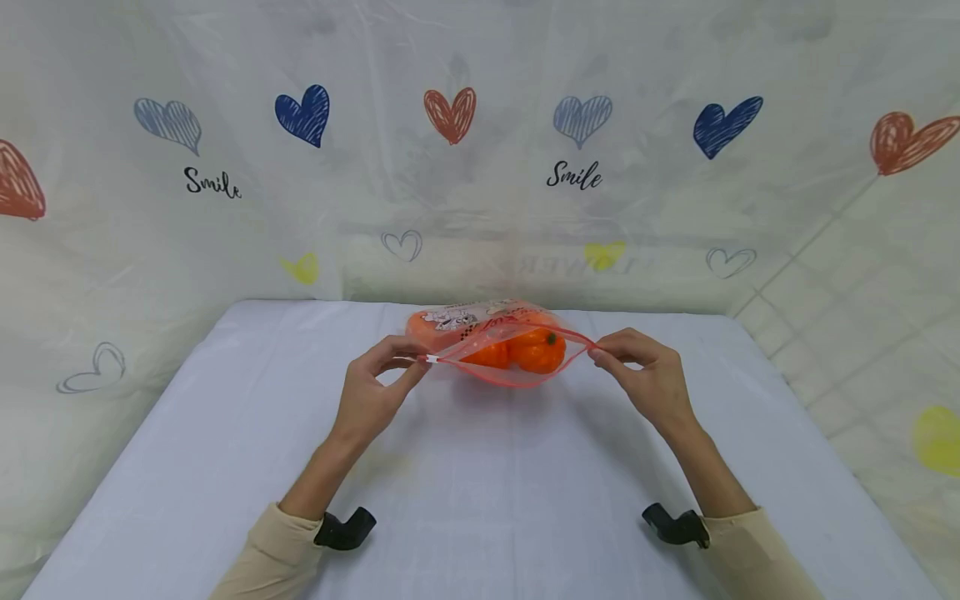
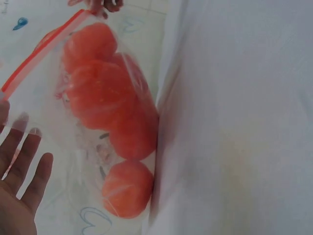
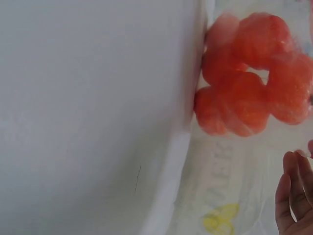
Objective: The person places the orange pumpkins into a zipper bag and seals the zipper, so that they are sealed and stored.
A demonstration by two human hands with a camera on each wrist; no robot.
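A clear zip bag (image 1: 517, 379) with a red zip edge and printed pictures holds several small orange pumpkins (image 1: 542, 351). Its mouth gapes toward me. At the left end of the zip edge, by a white slider (image 1: 431, 359), my left hand (image 1: 372, 387) pinches the bag between thumb and fingers. My right hand (image 1: 647, 375) pinches the opposite end of the same edge. The pumpkins (image 2: 100, 93) lie bunched in the bag's lower part, down against the table, in the left wrist view. In the right wrist view, my right hand's fingers (image 3: 295, 188) show beside the bag.
A white cloth covers the table (image 1: 480, 517). Behind it hangs a pale curtain (image 1: 510, 208) printed with hearts and "Smile". Black wrist mounts (image 1: 347, 530) sit at both sleeve cuffs.
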